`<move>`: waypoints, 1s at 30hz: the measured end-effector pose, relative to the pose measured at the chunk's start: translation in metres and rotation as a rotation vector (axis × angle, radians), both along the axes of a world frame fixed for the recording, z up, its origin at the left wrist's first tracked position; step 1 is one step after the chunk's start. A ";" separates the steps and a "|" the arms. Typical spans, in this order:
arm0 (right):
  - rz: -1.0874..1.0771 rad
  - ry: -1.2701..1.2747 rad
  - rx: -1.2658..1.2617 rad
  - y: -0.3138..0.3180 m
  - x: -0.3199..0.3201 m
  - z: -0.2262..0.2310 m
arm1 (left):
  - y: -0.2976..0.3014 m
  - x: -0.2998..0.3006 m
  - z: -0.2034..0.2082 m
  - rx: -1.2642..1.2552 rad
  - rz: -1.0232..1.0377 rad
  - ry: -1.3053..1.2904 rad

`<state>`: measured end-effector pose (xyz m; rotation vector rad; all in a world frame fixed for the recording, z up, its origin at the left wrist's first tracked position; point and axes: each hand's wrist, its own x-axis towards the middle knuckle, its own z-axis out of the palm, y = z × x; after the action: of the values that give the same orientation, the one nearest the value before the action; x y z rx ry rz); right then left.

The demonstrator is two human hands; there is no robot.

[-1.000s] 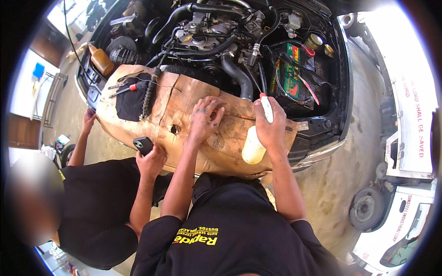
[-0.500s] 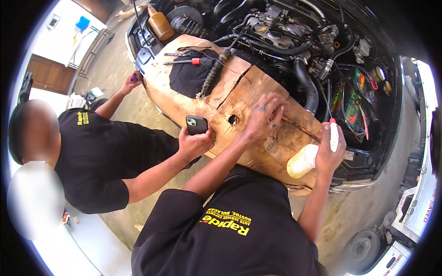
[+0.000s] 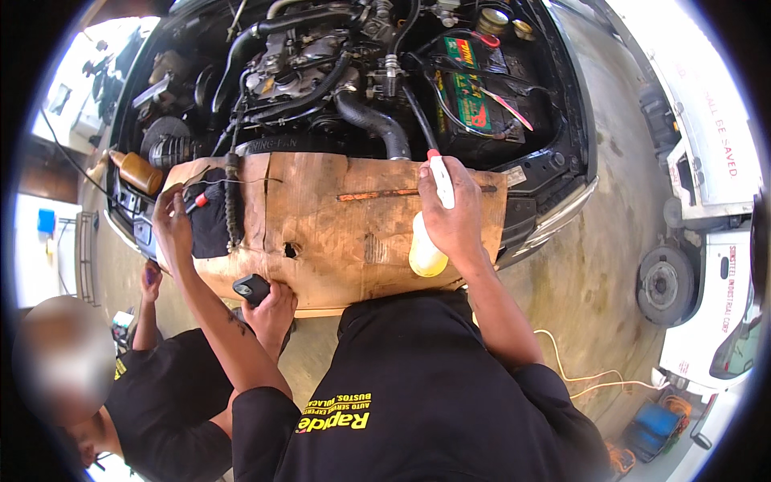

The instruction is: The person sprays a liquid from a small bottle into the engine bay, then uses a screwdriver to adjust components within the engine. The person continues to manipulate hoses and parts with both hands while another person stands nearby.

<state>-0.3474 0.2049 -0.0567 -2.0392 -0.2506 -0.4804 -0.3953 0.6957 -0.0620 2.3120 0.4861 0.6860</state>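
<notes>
My right hand (image 3: 458, 210) grips a spray bottle (image 3: 426, 251) by its neck, over the right half of a brown cardboard sheet (image 3: 321, 277). The bottle has a white head, a red nozzle and yellowish contents. At the sheet's left end, my left hand (image 3: 173, 225) has its fingers bunched at the handle end of a slim tool with a red collar (image 3: 201, 199); the hand hides most of the handle. That tool rests on a black cloth (image 3: 210, 229). A ribbed dark hose (image 3: 233, 201) lies beside the cloth. A rusty strip (image 3: 373, 194) lies or shows on the cardboard.
An open engine bay (image 3: 297, 80) spreads beyond the cardboard, with a battery (image 3: 474, 96) at right and a brown bottle (image 3: 136, 171) at left. A co-worker at left holds a phone (image 3: 251, 287) near the cardboard's front edge. A white truck (image 3: 707, 289) stands at right.
My left hand has left the middle of the cardboard and moved left to the red-collared tool. My right hand still holds the spray bottle. The view has turned and shifted.
</notes>
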 end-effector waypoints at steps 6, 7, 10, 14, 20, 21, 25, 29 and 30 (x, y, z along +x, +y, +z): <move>0.038 0.035 -0.155 0.006 -0.014 0.005 | -0.195 0.009 0.012 -0.307 -0.804 0.010; 0.091 0.022 -0.203 0.015 -0.015 0.012 | -0.227 0.008 0.011 -0.363 -1.003 0.042; 0.377 0.182 -0.245 0.003 -0.014 0.020 | -0.294 0.001 -0.001 -0.748 -1.082 0.201; 0.348 0.242 -0.091 -0.052 0.027 0.033 | -0.326 0.006 -0.010 -1.061 -0.913 0.133; -0.304 0.010 -0.652 -0.158 0.158 -0.017 | -0.327 0.012 0.009 -0.723 -0.608 0.058; -0.287 0.084 -0.671 -0.173 0.174 -0.025 | -0.322 0.013 0.019 -0.639 -0.595 0.065; -0.287 0.277 -0.735 -0.152 0.191 -0.018 | -0.294 0.029 0.022 -0.441 -0.575 -0.033; -0.309 0.229 -0.805 -0.150 0.196 -0.016 | -0.285 0.043 0.021 -0.585 -0.511 -0.020; -0.300 0.195 -0.873 -0.155 0.198 -0.014 | -0.284 0.045 0.020 -0.576 -0.498 0.023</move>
<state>-0.1494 0.0503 -0.0709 -2.9833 -0.0227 -0.3780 -0.3499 0.4120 -0.0416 1.7850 0.0810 0.2311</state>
